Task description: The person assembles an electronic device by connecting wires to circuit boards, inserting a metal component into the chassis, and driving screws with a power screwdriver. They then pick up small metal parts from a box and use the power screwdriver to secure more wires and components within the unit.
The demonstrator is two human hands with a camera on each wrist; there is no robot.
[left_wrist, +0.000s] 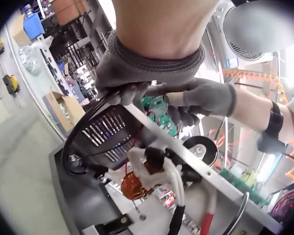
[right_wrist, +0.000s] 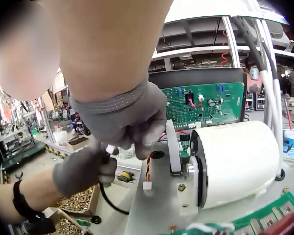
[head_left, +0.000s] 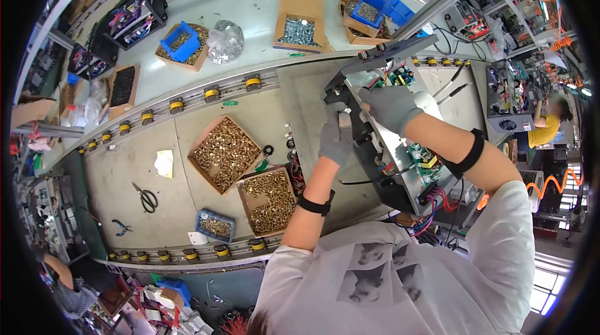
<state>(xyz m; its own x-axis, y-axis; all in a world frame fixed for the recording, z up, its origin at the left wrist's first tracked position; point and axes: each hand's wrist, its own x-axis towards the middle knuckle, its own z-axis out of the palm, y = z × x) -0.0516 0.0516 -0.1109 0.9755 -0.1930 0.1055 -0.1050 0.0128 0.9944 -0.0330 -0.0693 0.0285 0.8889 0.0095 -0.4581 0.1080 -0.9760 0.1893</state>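
Note:
A metal equipment chassis [head_left: 387, 147] with circuit boards, wiring and a white cylinder [right_wrist: 240, 164] stands on the bench. My grey-gloved left hand [head_left: 337, 135] is at its near-left side, fingers curled round a black cable [left_wrist: 71, 132] that loops down into the chassis. My gloved right hand [head_left: 390, 107] reaches over the chassis from the right, close to the left hand. Its fingers are bent in the right wrist view, and I cannot tell whether they grip anything. A small white piece [right_wrist: 111, 149] shows between the hands. Near them hangs a twisted lead with a white plug [right_wrist: 147, 185].
Boxes of brass fittings [head_left: 225, 154] and a small blue tray [head_left: 215, 225] lie left of the chassis, with scissors [head_left: 145, 197] and pliers [head_left: 121, 227] farther left. Roller rails [head_left: 212, 93] edge the bench. Behind stands an open carton of screws [head_left: 299, 30].

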